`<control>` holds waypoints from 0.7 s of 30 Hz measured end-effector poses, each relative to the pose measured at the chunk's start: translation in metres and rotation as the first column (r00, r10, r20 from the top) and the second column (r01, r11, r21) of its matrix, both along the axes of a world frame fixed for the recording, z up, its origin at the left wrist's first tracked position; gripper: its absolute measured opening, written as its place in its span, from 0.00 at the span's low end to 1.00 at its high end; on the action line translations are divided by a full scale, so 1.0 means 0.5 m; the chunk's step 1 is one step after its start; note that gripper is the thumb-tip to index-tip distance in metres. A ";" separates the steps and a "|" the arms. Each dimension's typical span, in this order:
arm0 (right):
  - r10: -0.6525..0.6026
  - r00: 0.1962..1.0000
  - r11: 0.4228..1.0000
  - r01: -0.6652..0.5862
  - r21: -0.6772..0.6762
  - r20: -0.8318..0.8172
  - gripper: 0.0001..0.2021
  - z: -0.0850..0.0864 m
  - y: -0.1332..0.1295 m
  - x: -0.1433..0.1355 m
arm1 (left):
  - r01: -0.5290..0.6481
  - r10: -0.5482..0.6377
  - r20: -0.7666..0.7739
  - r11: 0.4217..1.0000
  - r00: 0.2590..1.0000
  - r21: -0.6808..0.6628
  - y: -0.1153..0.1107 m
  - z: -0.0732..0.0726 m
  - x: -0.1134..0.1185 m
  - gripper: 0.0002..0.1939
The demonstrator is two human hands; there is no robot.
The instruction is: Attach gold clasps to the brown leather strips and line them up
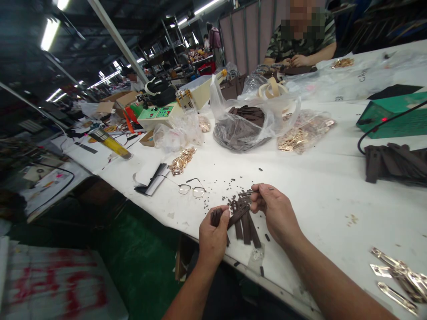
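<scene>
In my left hand (215,235) is a bundle of dark brown strips (216,216), the fingers wrapped round it. One brown strip (238,213) juts out to the right from that hand, toward my other hand. My right hand (275,209) pinches a slim metal tool (245,194) that looks like tweezers, its tip pointing left above the strips. Below and between the hands, several loose brown strips (247,229) lie fanned on the white table. Small dark cut-off bits (230,183) are scattered just beyond them.
Eyeglasses (191,190) and a black-and-white folder (153,180) lie left. Gold metal pieces (182,161) are piled behind; more (400,278) lie front right. A plastic bag of brown strips (243,129) stands mid-table, a green box (393,115) right. A person (300,49) sits opposite.
</scene>
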State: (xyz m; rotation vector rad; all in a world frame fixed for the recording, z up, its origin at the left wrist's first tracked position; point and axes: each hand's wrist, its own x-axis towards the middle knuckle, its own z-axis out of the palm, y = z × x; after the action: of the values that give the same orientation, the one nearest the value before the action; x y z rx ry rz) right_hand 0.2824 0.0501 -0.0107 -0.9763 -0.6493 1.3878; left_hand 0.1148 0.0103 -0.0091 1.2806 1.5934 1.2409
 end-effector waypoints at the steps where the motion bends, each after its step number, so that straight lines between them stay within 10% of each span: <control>1: -0.001 1.000 1.000 0.001 0.001 -0.002 0.16 0.000 0.000 0.000 | 0.001 -0.001 0.019 1.000 1.000 0.004 -0.001 0.004 -0.002 0.11; 13: 0.004 1.000 1.000 -0.004 0.004 0.016 0.16 0.005 -0.001 0.002 | 0.089 -0.090 -0.048 0.996 0.995 -0.014 0.015 -0.028 -0.055 0.21; 21: 0.230 0.818 0.950 -0.307 0.061 0.528 0.18 0.023 -0.025 -0.013 | 0.140 -0.127 0.150 0.987 0.980 -0.080 0.016 -0.007 -0.052 0.23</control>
State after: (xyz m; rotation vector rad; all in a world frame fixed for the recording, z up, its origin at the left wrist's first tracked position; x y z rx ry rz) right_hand 0.2758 0.0374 0.0010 -1.1835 -1.3200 1.2983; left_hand 0.0890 0.0185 -0.0125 1.1931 1.4203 1.1393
